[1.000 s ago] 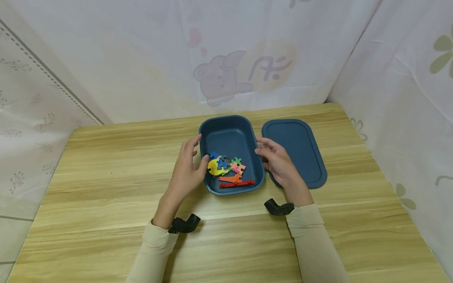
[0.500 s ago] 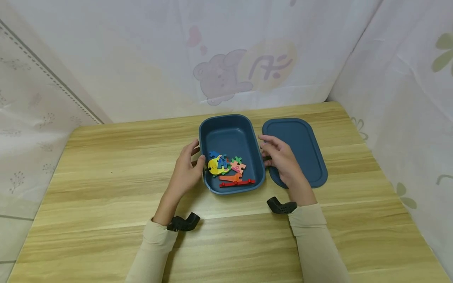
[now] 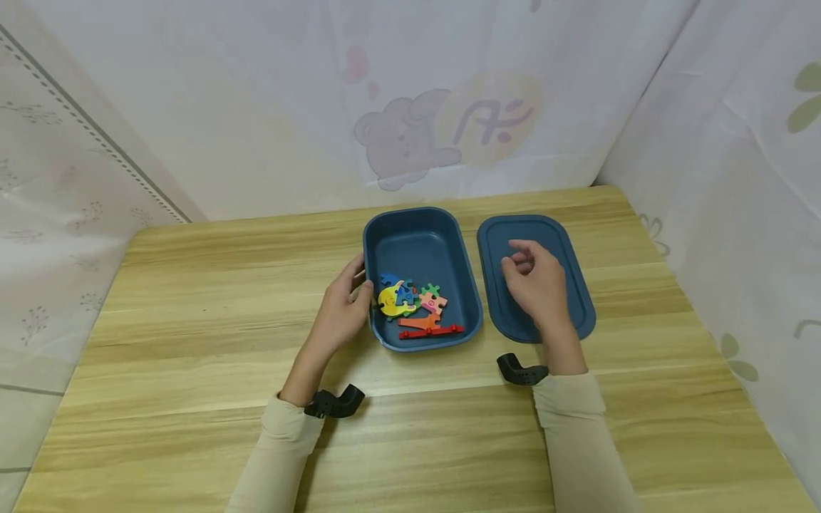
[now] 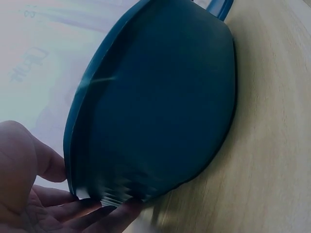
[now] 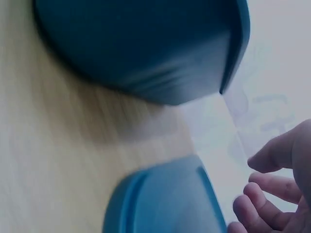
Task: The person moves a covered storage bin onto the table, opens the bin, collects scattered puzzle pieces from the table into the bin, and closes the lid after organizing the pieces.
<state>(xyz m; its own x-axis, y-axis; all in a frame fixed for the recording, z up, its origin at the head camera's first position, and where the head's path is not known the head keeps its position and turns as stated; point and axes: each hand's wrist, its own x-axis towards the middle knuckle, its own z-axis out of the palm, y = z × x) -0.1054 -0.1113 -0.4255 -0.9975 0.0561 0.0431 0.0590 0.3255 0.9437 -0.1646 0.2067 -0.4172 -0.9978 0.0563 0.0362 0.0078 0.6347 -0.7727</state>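
2 hands are at work on a wooden table [image 3: 192, 335]. The left hand [image 3: 338, 313] rests against the left wall of a dark blue box [image 3: 420, 246], which sits open near the middle of the table; its fingers are fairly straight and slightly apart, their tips touching the outer side just under the rim (the left wrist view shows this plainly). Inside the box, toward its near end, lies a small heap of coloured puzzle pieces [image 3: 413, 308], yellow, blue, green, pink, orange and red. The right hand [image 3: 539, 288] hovers over the matching blue lid [image 3: 571, 285], which lies flat just to the right of the box; its fingers are loosely curled and apart, holding nothing, and I cannot tell whether they touch the lid. Both forearms wear beige sleeves [image 3: 571, 434].
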